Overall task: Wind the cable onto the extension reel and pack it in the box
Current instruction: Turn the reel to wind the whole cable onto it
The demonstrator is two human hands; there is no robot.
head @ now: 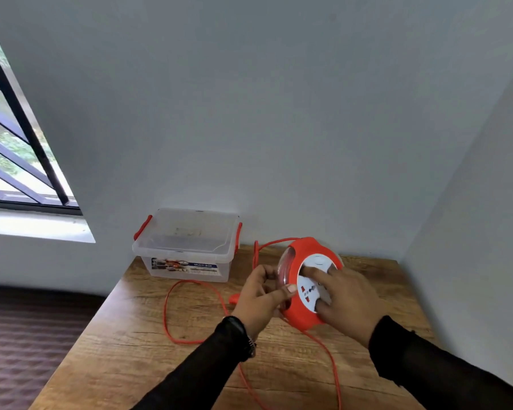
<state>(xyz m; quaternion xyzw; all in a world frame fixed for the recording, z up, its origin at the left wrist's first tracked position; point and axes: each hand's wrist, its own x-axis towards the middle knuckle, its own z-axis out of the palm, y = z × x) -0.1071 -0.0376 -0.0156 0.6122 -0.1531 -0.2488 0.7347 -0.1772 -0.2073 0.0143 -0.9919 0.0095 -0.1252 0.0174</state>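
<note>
An orange extension reel [301, 313] with a white socket face is held tilted above the wooden table [137, 359]. My left hand [259, 294] grips its left rim, thumb on the orange edge. My right hand [345, 300] presses on the white socket face with fingers spread. The orange cable [168, 315] lies in loose loops on the table, to the left and toward the front edge. A clear plastic box [187, 245] with orange latches and its lid on stands at the table's back left, against the wall.
Grey walls close in the table at the back and on the right. A barred window [18, 161] with a white sill is at the left. A dark patterned surface [27, 344] lies left of and below the table.
</note>
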